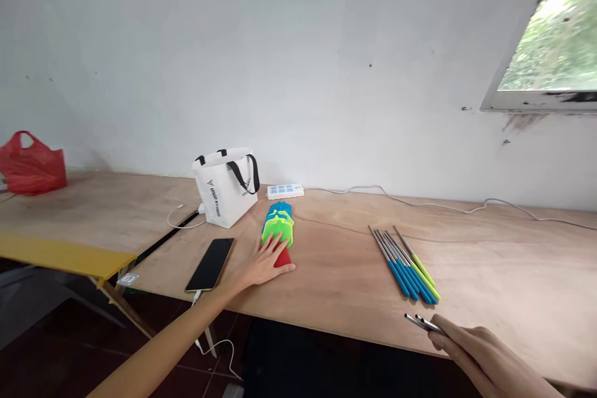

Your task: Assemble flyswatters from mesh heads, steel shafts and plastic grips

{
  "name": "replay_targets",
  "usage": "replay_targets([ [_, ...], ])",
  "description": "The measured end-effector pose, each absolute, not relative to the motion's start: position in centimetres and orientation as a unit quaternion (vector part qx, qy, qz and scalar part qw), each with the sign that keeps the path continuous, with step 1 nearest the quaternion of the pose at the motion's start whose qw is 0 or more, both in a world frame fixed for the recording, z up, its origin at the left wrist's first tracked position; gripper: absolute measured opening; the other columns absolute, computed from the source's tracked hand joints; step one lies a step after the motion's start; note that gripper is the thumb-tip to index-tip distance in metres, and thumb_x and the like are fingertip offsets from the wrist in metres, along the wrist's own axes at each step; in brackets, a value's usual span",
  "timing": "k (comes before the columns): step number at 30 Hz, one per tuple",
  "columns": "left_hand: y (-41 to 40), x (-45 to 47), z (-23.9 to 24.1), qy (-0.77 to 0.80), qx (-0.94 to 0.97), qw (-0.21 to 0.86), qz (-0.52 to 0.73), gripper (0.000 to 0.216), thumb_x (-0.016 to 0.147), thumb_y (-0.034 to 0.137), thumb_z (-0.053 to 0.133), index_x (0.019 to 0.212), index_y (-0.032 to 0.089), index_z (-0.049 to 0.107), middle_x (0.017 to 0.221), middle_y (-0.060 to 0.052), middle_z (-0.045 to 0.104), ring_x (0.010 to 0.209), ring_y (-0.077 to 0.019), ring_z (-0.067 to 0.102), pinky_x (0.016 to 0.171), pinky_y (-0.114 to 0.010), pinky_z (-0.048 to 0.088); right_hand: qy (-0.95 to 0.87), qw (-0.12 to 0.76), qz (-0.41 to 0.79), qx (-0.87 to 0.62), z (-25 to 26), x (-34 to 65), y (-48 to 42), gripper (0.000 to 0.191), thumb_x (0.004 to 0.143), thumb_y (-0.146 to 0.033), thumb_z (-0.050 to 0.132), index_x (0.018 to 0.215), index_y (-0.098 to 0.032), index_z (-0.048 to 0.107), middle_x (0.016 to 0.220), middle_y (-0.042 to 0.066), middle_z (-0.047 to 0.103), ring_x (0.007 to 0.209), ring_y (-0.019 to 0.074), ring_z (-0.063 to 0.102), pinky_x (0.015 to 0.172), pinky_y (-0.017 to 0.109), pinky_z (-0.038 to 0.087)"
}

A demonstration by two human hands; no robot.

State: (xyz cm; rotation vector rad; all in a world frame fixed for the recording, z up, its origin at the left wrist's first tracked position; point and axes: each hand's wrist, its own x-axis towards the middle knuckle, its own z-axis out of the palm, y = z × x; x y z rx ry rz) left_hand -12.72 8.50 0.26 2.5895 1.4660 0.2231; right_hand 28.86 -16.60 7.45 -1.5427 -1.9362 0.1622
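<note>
Head view: left hand [265, 264] lies flat, fingers spread, on the nets [278, 230]. Right hand [485, 357] pinches two rods [422, 323]; so near the table [336, 298] edge, they might slip off.

A white wall [280, 43], marked with small dark spots, is seen behind a long plywood tabletop [336, 286]. A window [555, 43] is set at the upper right, through which daylight and green foliage are shown. A dark floor [60, 348] lies below.

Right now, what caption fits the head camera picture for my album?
Left hand rests on stacked colourful nets; right hand holds metal rods near blue and green-handled sticks.
</note>
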Motion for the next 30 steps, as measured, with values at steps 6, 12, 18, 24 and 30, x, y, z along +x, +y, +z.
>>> replay_targets([
  [6, 8.5, -13.1, 0.2, 0.455, 0.883, 0.038, 0.109, 0.085, 0.090, 0.076, 0.046, 0.161, 0.032, 0.027, 0.167, -0.009, 0.024, 0.155, -0.0379, 0.012, 0.122, -0.064, 0.003, -0.692, 0.334, 0.221, -0.601, 11.0, 30.6, -14.9, 0.047, 0.099, -0.064, 0.046, 0.088, -0.022, 0.065, 0.065, 0.000, 0.059, 0.056, 0.0141, 0.054, 0.052, 0.023, 0.046],
  [12, 11.2, -12.2, 0.0, 0.450, 0.884, 0.064, 0.106, 0.080, 0.096, 0.073, 0.036, 0.161, 0.028, 0.025, 0.168, -0.009, 0.021, 0.156, -0.0352, 0.012, 0.123, -0.060, 0.010, -0.568, 0.523, 0.334, -0.541, 14.3, 32.2, -10.4, 0.048, 0.098, -0.067, 0.046, 0.078, -0.023, 0.048, 0.052, -0.010, 0.032, 0.042, 0.0068, 0.024, 0.038, 0.019, 0.024],
  [18, 14.4, -12.3, -0.2, 0.420, 0.896, 0.046, 0.135, 0.072, 0.100, 0.066, 0.033, 0.160, 0.028, 0.028, 0.165, -0.008, 0.031, 0.153, -0.0301, 0.025, 0.125, -0.053, 0.016, -0.517, 0.651, 0.268, -0.486, 13.8, 35.0, -3.1, 0.053, 0.087, -0.065, 0.067, 0.074, -0.024, 0.036, 0.058, -0.011, 0.029, 0.043, 0.0044, 0.023, 0.035, 0.015, 0.021],
  [24, 15.4, -11.8, 0.1, 0.393, 0.904, 0.003, 0.169, 0.059, 0.100, 0.064, 0.036, 0.149, 0.034, 0.049, 0.150, -0.007, 0.051, 0.142, -0.0292, 0.042, 0.122, -0.051, 0.025, -0.473, 0.689, 0.198, -0.512, 9.9, 37.7, 2.1, 0.060, 0.081, -0.076, 0.064, 0.070, -0.026, 0.032, 0.051, -0.013, 0.025, 0.039, 0.0049, 0.022, 0.033, 0.019, 0.020],
  [30, 15.1, -11.2, 0.1, 0.429, 0.877, -0.015, 0.216, 0.058, 0.097, 0.067, 0.041, 0.139, 0.031, 0.058, 0.142, -0.010, 0.055, 0.131, -0.0327, 0.049, 0.115, -0.053, 0.035, -0.483, 0.634, 0.174, -0.579, 6.9, 39.8, 2.7, 0.057, 0.077, -0.079, 0.063, 0.079, -0.025, 0.044, 0.050, -0.010, 0.040, 0.038, 0.0089, 0.039, 0.035, 0.021, 0.033],
])
